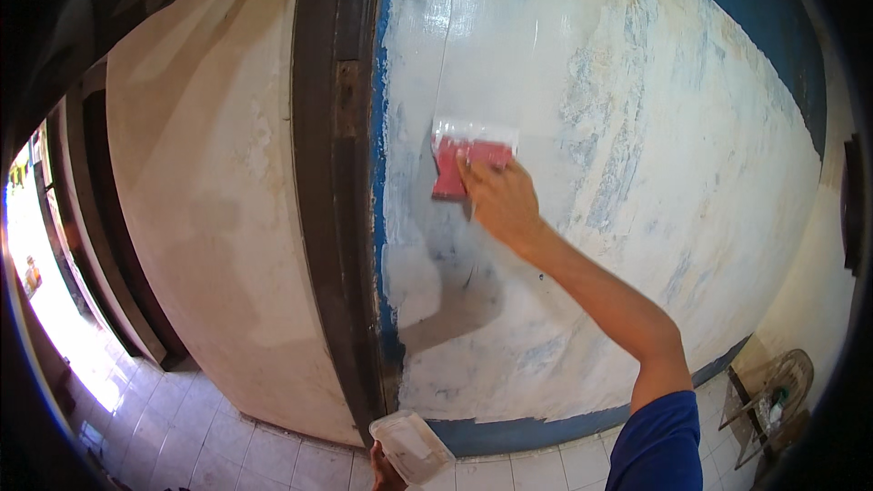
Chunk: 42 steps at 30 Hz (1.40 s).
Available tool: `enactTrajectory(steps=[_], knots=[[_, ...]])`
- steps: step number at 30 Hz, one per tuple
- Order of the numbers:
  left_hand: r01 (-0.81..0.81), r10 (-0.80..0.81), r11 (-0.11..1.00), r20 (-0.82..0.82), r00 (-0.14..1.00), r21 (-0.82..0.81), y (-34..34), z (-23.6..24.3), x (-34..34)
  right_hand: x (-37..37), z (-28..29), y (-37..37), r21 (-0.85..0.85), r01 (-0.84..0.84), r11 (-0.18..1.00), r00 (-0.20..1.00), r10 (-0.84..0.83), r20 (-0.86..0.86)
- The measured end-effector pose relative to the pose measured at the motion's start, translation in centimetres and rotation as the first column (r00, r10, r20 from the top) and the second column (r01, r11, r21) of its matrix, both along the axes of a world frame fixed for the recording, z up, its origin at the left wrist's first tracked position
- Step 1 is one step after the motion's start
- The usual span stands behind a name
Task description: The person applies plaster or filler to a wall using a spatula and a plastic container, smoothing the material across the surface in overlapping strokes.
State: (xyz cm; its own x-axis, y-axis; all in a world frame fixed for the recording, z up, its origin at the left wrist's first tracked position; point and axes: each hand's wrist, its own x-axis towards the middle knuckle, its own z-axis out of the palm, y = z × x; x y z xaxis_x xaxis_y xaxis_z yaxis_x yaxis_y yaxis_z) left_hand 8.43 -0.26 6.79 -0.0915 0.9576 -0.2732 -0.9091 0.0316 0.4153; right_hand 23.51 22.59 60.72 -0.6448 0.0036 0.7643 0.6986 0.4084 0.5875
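My right hand (503, 205) is closed round a red putty knife (452, 166), a wide scraper whose blade edge is coated white. The blade lies against the wall (509, 64), where wet white filler covers blue paint in uneven patches. Low down, my left hand (386, 471) grips a white rectangular plastic tub (412, 447) by its side, its inside smeared with filler. Only part of that hand shows at the lower edge. My right arm in a blue sleeve stretches up across the wall and casts a shadow on it.
A dark wooden post (329, 127) runs up the wall's left side, with a stained cream panel (209, 209) beyond it. Bright light comes through a doorway (55, 282) at far left. Pale tiles (309, 466) cover the floor. A chair (784, 386) stands at lower right.
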Motion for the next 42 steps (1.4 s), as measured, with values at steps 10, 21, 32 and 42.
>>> enactTrajectory(steps=[10,21,32,42], knots=[[-0.037,0.036,0.989,0.011,0.999,0.142,-1.7,2.1,0.1,-1.3,-9.9,-5.4,-0.169,-0.073,0.983,0.997,0.074,0.002],[0.134,-0.130,0.989,-0.066,0.989,0.055,-2.9,3.3,-1.7,-4.7,-14.9,-0.1,0.088,0.093,0.992,0.996,-0.092,-0.019],[-0.048,0.049,0.999,0.074,0.996,-0.009,-2.3,5.7,-1.8,-3.2,-3.5,-6.3,-0.050,-0.152,0.987,0.987,0.149,-0.065],[-0.049,0.048,0.999,0.107,0.993,0.003,-0.5,6.7,-1.1,-3.5,30.7,-0.6,0.291,0.154,0.944,0.975,-0.099,-0.197]])
